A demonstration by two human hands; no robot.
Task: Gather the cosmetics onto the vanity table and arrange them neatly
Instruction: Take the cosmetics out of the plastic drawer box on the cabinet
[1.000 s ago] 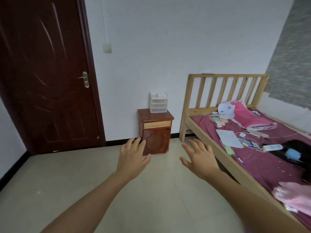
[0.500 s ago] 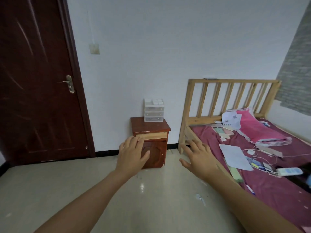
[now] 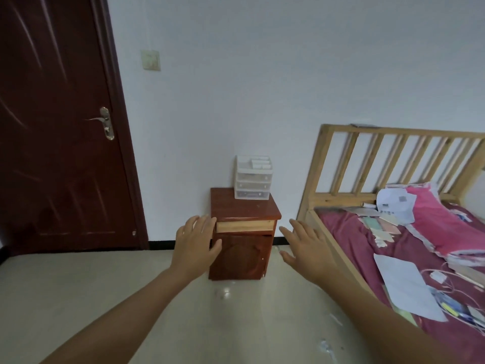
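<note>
A small red-brown wooden cabinet [image 3: 245, 208] stands against the white wall, with a clear plastic drawer organiser [image 3: 252, 181] on its top at the back. My left hand [image 3: 195, 243] is stretched out in front of the cabinet's left side, fingers straight, holding nothing. My right hand [image 3: 305, 248] is held out to the right of the cabinet, fingers spread, also empty. On the bed [image 3: 354, 232] at the right lie small flat packets [image 3: 380, 224], a small white tube [image 3: 367, 205], papers and cables; which of these are cosmetics I cannot tell.
A dark red door [image 3: 57, 132] with a metal handle is at the left. The wooden bed frame's headboard [image 3: 393, 158] stands right of the cabinet. A pink pillow [image 3: 446, 224] and white sheets of paper [image 3: 404, 285] lie on the maroon bedding. Pale tile floor [image 3: 105, 298] stretches in front.
The view has moved closer to the cabinet, which now looks larger and more central. Both hands stay outstretched and empty, now at the cabinet's front.
</note>
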